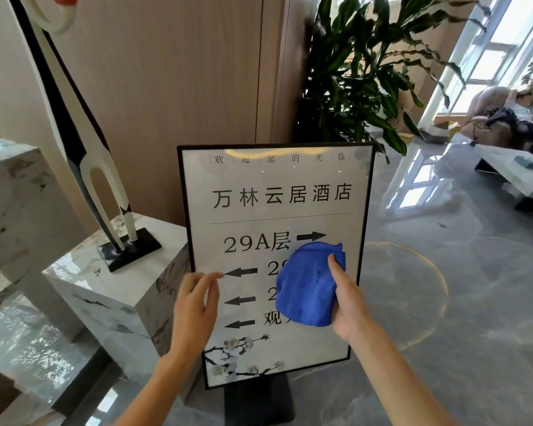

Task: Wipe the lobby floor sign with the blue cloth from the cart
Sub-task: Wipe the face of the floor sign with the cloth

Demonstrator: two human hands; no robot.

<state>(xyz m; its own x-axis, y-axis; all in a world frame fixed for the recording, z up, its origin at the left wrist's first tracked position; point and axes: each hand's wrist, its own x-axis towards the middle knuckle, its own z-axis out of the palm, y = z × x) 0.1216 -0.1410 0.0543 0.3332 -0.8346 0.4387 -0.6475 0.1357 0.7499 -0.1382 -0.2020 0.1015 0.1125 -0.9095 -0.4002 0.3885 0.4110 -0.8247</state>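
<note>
The lobby floor sign stands upright in front of me, a black-framed white panel with Chinese text, arrows and a blossom print, on a black base. My right hand is shut on the bunched blue cloth, which lies against the right middle of the panel and covers part of the text. My left hand holds nothing; its fingers are apart and rest near the panel's left edge, fingertips beside an arrow. No cart is in view.
A marble plinth with a tall black-and-white sculpture stands just left of the sign. A large potted plant rises behind it. Glossy grey floor spreads right toward a low table and an armchair.
</note>
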